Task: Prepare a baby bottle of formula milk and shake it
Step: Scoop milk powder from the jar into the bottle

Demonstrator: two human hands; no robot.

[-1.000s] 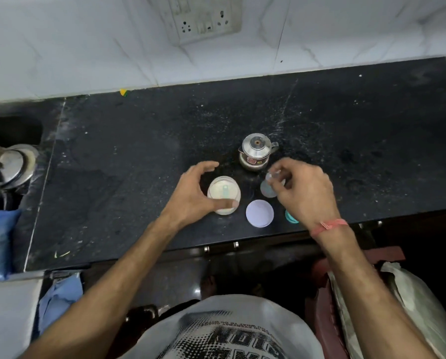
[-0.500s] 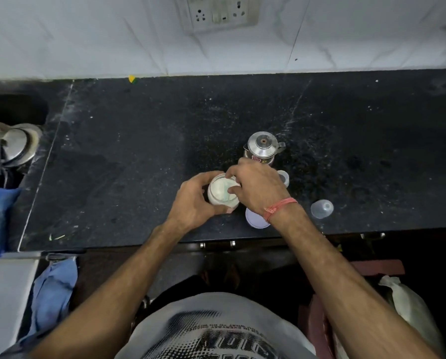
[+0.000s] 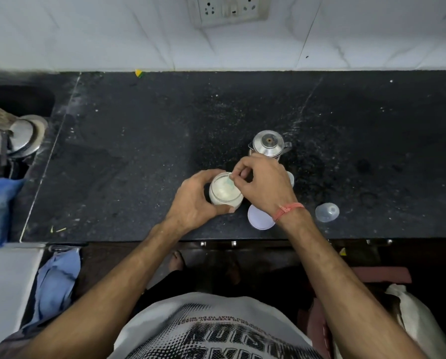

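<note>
Countertop (image 3: 139, 151): jar (image 3: 225, 193) inside left hand (image 3: 193, 203)

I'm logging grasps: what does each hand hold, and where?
Left hand grips the powder jar around its side; right hand pinches the scoop by its handle.

Dim, cool indoor light; the white wall (image 3: 113, 29) at 12 o'clock is brightest. Wide-angle bending and blur smear the edges, strongest at 9 o'clock.
</note>
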